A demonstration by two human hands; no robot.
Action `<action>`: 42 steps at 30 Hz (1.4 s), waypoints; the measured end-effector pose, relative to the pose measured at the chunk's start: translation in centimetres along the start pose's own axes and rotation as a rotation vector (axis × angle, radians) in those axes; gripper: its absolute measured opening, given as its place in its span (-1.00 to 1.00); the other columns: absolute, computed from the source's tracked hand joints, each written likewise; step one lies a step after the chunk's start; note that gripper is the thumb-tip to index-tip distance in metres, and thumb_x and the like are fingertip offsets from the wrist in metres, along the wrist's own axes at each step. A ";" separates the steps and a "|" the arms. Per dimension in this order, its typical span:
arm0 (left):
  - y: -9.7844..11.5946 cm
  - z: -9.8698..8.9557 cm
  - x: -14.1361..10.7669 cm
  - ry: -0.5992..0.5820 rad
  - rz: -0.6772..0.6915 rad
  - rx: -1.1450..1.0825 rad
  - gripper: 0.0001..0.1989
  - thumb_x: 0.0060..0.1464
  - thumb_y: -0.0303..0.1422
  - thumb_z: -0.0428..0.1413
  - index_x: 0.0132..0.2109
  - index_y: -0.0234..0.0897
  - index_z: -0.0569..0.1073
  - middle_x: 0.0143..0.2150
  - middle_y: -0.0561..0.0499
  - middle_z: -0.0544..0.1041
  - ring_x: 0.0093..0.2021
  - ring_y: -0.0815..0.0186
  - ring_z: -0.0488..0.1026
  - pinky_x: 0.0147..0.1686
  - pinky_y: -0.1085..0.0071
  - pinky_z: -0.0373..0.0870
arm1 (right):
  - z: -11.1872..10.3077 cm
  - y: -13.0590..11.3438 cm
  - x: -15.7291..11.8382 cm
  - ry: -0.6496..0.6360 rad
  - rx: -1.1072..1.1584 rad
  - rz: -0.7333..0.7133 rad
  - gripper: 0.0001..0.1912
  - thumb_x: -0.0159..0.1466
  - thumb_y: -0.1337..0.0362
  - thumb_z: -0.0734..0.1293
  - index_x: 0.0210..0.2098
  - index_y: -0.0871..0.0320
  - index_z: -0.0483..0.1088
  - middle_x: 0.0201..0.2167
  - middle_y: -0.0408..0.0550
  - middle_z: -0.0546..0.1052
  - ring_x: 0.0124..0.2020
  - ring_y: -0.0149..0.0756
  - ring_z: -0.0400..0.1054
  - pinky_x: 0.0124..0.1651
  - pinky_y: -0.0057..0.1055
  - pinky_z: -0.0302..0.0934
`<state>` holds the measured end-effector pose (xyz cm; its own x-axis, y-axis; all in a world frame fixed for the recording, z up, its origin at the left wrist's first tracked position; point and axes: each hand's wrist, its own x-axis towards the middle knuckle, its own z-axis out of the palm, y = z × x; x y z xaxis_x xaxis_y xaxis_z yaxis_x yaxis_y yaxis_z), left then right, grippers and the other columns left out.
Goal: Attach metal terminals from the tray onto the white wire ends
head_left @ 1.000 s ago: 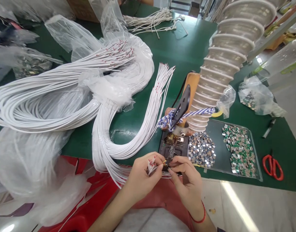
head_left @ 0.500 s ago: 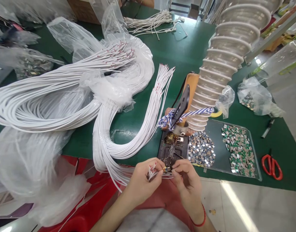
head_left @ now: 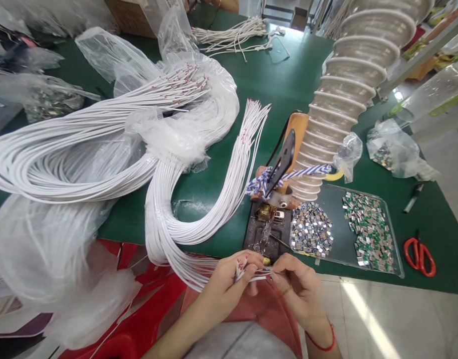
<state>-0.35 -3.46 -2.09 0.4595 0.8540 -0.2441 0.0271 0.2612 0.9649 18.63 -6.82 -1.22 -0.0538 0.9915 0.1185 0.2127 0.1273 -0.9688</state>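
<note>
My left hand is closed around several white cables, whose red-marked ends poke out between thumb and fingers. Their lengths run left into the bundle of white cables on the table's front edge. Facing it, my right hand pinches white cable ends that stretch across from my left hand; its fingertips partly hide them. Just behind both hands is a dark soldering fixture, with a small yellow part at its near edge. To the right lies a tray with piles of small metal connectors and green-board connectors.
A ribbed clear hose rises above the fixture, beside an orange-brown upright tied with blue-white cord. Red-handled scissors lie at right. A bigger cable coil in plastic covers the left side. More cables lie at the back.
Both hands have moved slightly right and down, with a little more space between them. The white cables now show stretched between them, and the small connector seen at my fingertips is no longer visible there.
</note>
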 end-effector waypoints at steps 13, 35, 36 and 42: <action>0.6 0.8 -0.2 -0.290 -0.111 -0.090 -0.45 0.40 0.08 -0.06 -0.28 -0.29 0.48 -0.31 0.01 0.49 -0.27 0.27 0.46 -0.18 0.40 0.43 | -0.6 -1.7 0.9 -0.068 -0.147 -0.063 -0.95 0.40 0.25 0.40 -0.18 0.07 0.51 -0.44 -0.17 0.49 -0.48 -0.36 0.34 -0.44 -0.50 0.23; 1.2 -0.2 -0.5 -0.296 0.043 0.186 -0.58 0.49 -0.16 -0.11 -0.26 -0.26 0.47 -0.23 -0.02 0.48 -0.20 0.25 0.45 -0.13 0.41 0.38 | -0.3 -1.8 1.0 -0.122 -0.098 -0.090 -0.83 0.41 0.46 0.30 -0.27 0.09 0.43 -0.40 -0.18 0.46 -0.39 -0.42 0.37 -0.34 -0.57 0.28; 1.0 -0.2 -0.6 -0.295 0.034 0.177 -0.57 0.49 -0.15 -0.12 -0.29 -0.26 0.43 -0.25 0.00 0.46 -0.22 0.26 0.43 -0.13 0.41 0.36 | -0.2 -1.8 1.1 -0.120 -0.111 -0.094 -0.83 0.40 0.46 0.30 -0.28 0.09 0.42 -0.40 -0.18 0.45 -0.40 -0.42 0.36 -0.35 -0.57 0.27; 0.7 -0.3 -1.0 -0.254 -0.080 0.227 -0.54 0.46 -0.09 -0.10 -0.36 -0.24 0.36 -0.38 0.08 0.40 -0.34 0.30 0.33 -0.24 0.41 0.27 | 0.2 -1.6 1.0 -0.103 -0.192 -0.120 -0.85 0.39 0.44 0.32 -0.28 0.09 0.40 -0.41 -0.17 0.46 -0.40 -0.40 0.38 -0.35 -0.53 0.28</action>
<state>-1.05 -4.04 -1.18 0.6535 0.6879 -0.3158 0.2561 0.1916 0.9475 18.07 -6.00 0.39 -0.1868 0.9622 0.1984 0.3799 0.2570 -0.8886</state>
